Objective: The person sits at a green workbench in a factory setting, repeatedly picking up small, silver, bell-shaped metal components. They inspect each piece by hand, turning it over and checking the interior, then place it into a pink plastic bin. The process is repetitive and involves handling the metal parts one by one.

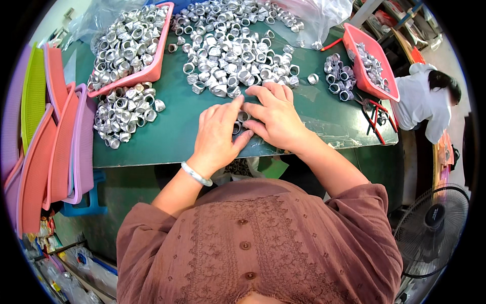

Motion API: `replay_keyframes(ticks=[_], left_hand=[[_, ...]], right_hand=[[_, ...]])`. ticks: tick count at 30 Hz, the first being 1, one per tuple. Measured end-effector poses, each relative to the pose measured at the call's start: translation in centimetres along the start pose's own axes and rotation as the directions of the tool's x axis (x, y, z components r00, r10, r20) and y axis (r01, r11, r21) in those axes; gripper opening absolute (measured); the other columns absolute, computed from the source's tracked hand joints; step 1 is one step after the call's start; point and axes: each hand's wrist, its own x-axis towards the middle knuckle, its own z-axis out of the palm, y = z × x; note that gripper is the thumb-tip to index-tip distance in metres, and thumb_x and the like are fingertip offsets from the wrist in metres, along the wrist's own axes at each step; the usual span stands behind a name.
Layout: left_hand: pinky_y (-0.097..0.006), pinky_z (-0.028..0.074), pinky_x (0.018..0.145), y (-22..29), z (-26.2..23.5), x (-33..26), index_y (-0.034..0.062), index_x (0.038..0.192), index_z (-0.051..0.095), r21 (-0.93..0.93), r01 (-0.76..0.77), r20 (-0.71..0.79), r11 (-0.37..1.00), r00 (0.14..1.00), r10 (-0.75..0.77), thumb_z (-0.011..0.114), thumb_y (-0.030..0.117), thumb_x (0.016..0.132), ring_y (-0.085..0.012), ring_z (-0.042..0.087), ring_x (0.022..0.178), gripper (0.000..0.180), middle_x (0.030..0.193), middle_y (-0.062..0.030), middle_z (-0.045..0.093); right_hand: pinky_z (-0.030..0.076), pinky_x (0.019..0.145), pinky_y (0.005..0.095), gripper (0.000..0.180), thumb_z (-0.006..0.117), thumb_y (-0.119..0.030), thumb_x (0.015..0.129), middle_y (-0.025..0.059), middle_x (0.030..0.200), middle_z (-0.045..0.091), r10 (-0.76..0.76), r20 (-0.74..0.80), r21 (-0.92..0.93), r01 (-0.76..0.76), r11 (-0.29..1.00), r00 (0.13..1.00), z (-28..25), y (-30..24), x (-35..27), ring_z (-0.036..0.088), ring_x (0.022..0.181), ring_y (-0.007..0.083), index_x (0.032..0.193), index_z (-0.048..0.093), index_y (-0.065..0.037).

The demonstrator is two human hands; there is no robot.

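Note:
My left hand (216,130), with a pale bangle (196,174) on its wrist, rests on the green table, its fingers stretched forward and the thumb apart. Across from it lies my right hand (277,117), palm down, with fingers spread and lightly bent. A few silver-coloured metal rings (243,116) sit in the gap between the two hands, beside the fingertips and thumbs. Part of these rings is hidden under the fingers. Just beyond my fingertips spreads a large heap of similar chunky rings (228,55).
At left stands a pink basket (164,43) full of rings, with a smaller ring pile (124,114) before it. Another pink basket (372,83), a darker ring cluster (339,76) and red-handled pliers (375,119) are at right. Stacked baskets (61,142), a fan (433,223) and another person (422,99) flank the table.

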Motion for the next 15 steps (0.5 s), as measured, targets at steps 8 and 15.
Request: replay_keyframes(ticks=[8,15], left_hand=[[-0.042,0.037,0.089,-0.7,0.5,-0.2,0.0082,0.117,0.059,0.085,-0.079,0.019,0.993,0.997,0.077,0.067,0.017,0.077,-0.0272,0.051,0.099,0.041,0.100,-0.0074,0.056],[-0.041,0.036,0.093,0.3,-0.2,0.0,0.0070,0.123,0.056,0.089,-0.039,0.080,0.995,0.996,0.032,0.070,0.021,0.076,-0.0288,0.050,0.103,0.051,0.109,-0.0099,0.056]], right_hand=[[0.034,0.095,0.0457,0.034,0.075,-0.018,0.067,0.0088,0.119,0.053,0.115,-0.070,-0.145,-0.124,0.982,0.991,-1.1,3.3,0.0,0.044,0.114,0.0314,0.100,0.066,-0.012],[0.034,0.095,0.0452,0.028,0.073,-0.015,0.069,0.0073,0.121,0.053,0.093,-0.094,-0.132,-0.105,0.986,0.991,-0.1,3.9,0.1,0.044,0.115,0.0308,0.096,0.068,-0.014]])
